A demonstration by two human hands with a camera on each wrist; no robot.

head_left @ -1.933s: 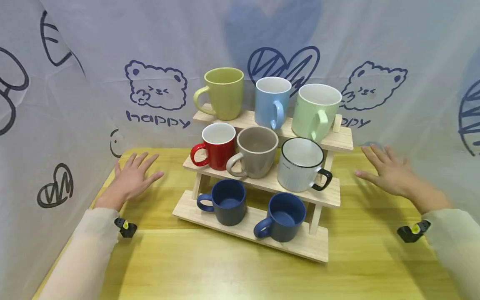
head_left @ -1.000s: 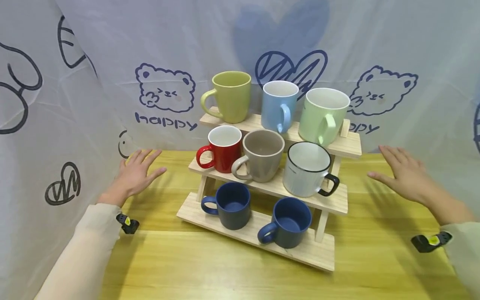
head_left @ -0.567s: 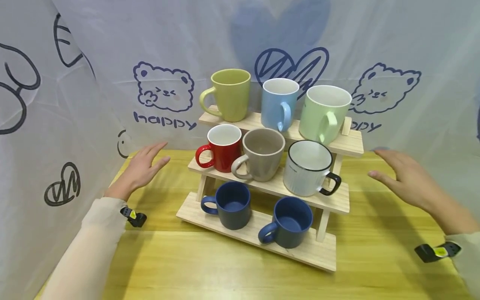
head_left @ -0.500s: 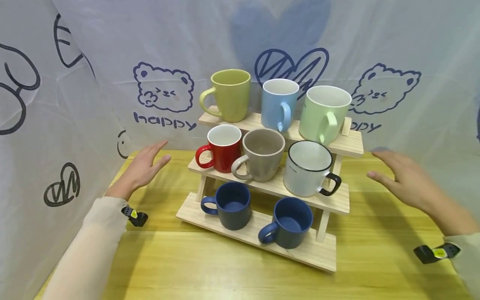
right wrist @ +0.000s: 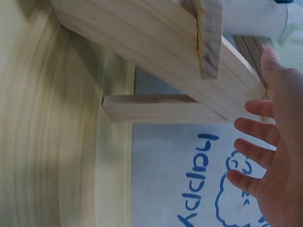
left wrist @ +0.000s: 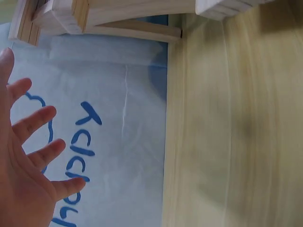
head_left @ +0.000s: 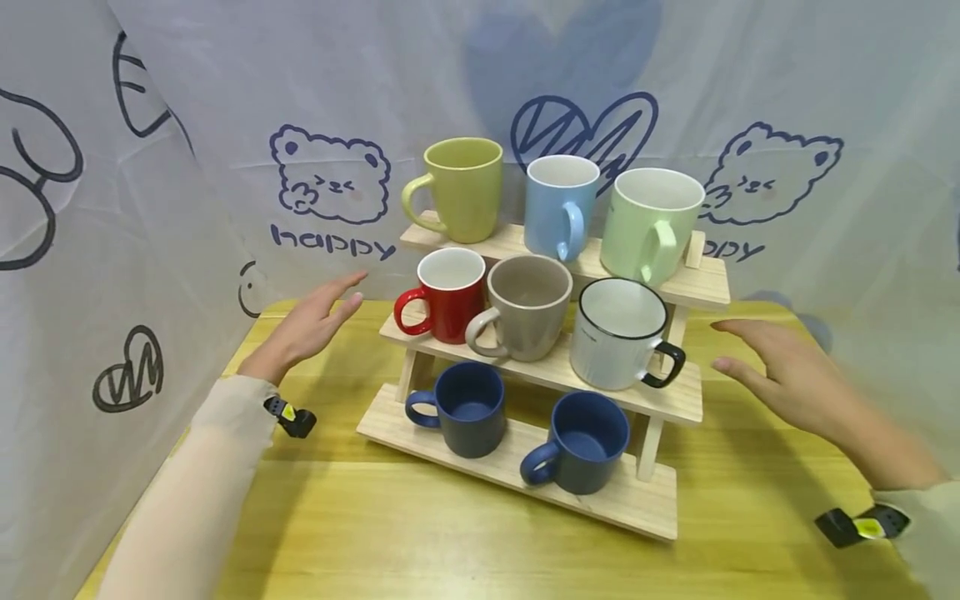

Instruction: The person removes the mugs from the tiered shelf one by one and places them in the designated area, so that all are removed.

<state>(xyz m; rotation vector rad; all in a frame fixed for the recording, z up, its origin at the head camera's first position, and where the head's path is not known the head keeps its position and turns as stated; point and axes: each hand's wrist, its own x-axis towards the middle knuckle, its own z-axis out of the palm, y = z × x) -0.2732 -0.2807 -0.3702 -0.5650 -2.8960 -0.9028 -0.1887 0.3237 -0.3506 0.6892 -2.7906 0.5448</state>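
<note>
A three-tier wooden rack (head_left: 645, 507) stands in the middle of the table, full of mugs. Its top tier bears an olive-green mug (head_left: 467, 196), a light blue mug (head_left: 551, 212) and a pale green mug (head_left: 630, 225). On the middle tier are a red mug (head_left: 457, 304), a taupe mug (head_left: 532, 312) and a white mug with a black rim (head_left: 611, 350). Two navy mugs (head_left: 472, 417) sit below. My left hand (head_left: 306, 327) hovers left of the rack, fingers extended, holding nothing. Likewise free, my right hand (head_left: 783, 379) is at the rack's right, apart from it.
Behind the rack hangs a pale cloth (head_left: 322, 75) printed with bears and hearts, which also runs along the left side. The yellow wooden table (head_left: 420, 533) extends in front of the rack and to both sides.
Both hands have moved inward toward the rack, the left rightward and the right leftward. Their spread fingers have drawn closer together. The mugs and rack keep their places.
</note>
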